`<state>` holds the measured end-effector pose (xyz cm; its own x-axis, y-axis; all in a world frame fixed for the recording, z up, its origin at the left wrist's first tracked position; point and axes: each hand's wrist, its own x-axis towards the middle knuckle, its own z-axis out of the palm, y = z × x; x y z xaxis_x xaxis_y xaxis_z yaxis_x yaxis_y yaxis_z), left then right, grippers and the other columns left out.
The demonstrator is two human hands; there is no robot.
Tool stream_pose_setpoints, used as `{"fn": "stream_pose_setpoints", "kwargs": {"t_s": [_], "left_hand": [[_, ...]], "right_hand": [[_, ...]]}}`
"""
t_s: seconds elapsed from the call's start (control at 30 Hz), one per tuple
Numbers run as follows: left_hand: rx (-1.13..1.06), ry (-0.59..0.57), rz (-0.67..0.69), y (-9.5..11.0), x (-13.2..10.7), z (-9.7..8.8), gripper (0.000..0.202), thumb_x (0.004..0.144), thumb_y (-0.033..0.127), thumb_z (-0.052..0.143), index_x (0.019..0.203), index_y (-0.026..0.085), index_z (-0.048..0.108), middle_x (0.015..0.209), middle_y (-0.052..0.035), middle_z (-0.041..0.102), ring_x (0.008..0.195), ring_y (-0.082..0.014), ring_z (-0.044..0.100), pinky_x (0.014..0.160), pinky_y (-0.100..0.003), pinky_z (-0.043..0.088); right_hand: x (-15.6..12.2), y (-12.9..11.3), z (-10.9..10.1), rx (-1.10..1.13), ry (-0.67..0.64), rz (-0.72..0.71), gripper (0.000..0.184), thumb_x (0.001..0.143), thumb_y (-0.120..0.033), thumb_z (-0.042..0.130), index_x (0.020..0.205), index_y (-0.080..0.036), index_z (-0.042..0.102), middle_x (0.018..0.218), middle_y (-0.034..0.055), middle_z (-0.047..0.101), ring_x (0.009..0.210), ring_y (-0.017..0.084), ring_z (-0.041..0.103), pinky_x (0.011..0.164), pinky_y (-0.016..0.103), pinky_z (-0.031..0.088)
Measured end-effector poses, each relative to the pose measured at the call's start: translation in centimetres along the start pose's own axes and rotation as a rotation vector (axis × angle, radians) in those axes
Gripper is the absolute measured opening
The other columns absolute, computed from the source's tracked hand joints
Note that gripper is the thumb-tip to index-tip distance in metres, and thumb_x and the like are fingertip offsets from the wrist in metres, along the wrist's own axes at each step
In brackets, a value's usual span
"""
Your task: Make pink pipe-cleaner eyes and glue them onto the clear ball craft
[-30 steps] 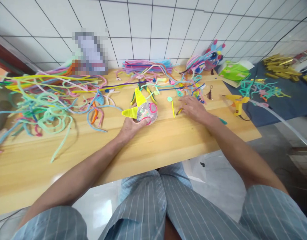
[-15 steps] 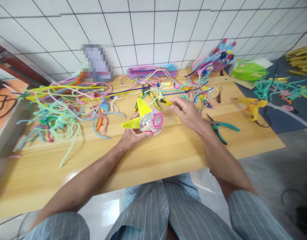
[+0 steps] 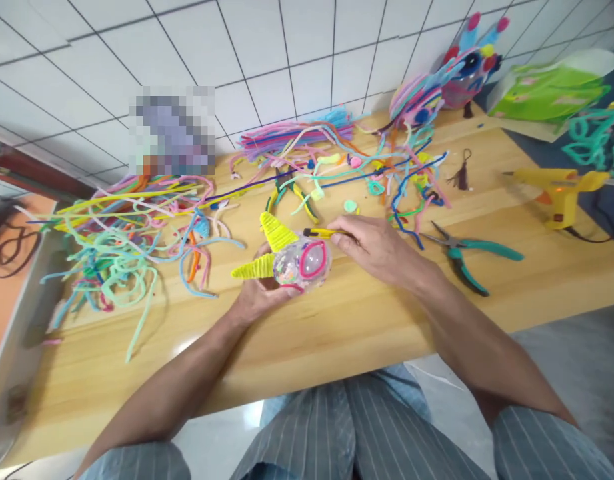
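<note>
My left hand [image 3: 259, 293] is closed around a clear plastic ball [image 3: 289, 265] with bits of colour inside. Two yellow pipe-cleaner cones [image 3: 278, 233] stick out from the ball's left side, and a pink pipe-cleaner ring [image 3: 313, 260] sits on its right. A slim yellow-and-black utility knife [image 3: 321, 233] is gripped in my right hand [image 3: 361, 243], its black end pointing left just above the ball. Whether the knife touches the ball I cannot tell. Behind the ball lie yellow-and-black pliers [image 3: 299, 197], and teal-handled pliers [image 3: 467, 253] rest to the right of my right hand.
Tangled pipe cleaners [image 3: 111, 253] cover the table's left. A bundle of pipe cleaners [image 3: 297, 137] lies along the wall. At the right are a yellow hot glue gun [image 3: 561, 187] with a cord, a brown tassel [image 3: 463, 172], a decorated ball figure [image 3: 464, 80] and a green packet [image 3: 547, 93].
My right hand has brought the knife down and left, close to the top of the ball. The knife now points nearly level to the left. The view has shifted and tilted slightly.
</note>
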<state>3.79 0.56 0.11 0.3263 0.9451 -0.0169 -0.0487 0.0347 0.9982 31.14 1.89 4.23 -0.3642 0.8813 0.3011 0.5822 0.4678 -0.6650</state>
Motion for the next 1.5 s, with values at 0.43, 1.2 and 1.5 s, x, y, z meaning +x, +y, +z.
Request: {"fn": "stream_pose_setpoints", "kwargs": {"t_s": [0.43,1.2,1.5], "left_hand": [[0.102,0.033,0.010,-0.9,-0.5,-0.7,0.101,0.059,0.077,0.103,0.140,0.027,0.070,0.116,-0.0122,0.085,0.121,-0.0404,0.081,0.105,-0.055,0.068],[0.098,-0.012,0.012,-1.0,-0.5,-1.0,0.106,0.061,0.073,0.105,0.147,0.027,0.064,0.129,-0.0148,0.084,0.127,-0.0405,0.080,0.106,-0.053,0.068],[0.047,0.035,-0.022,-1.5,-0.7,-1.2,0.106,0.056,0.065,0.110,0.143,0.024,0.066,0.124,-0.0148,0.084,0.120,-0.0396,0.082,0.099,-0.050,0.070]], "right_hand": [[-0.2,-0.5,0.9,0.027,0.010,0.021,0.009,0.102,-0.019,0.063,0.102,-0.025,0.070,0.089,0.0024,0.076,0.078,0.019,0.066,0.071,0.030,0.040],[-0.2,-0.4,1.2,-0.008,0.012,0.005,0.011,0.101,-0.019,0.061,0.094,-0.025,0.067,0.085,0.0027,0.071,0.077,0.021,0.060,0.072,0.033,0.037],[-0.1,-0.8,0.9,-0.030,-0.015,0.023,0.011,0.100,-0.016,0.057,0.095,-0.021,0.065,0.086,0.0041,0.070,0.080,0.019,0.060,0.073,0.031,0.037]]}}
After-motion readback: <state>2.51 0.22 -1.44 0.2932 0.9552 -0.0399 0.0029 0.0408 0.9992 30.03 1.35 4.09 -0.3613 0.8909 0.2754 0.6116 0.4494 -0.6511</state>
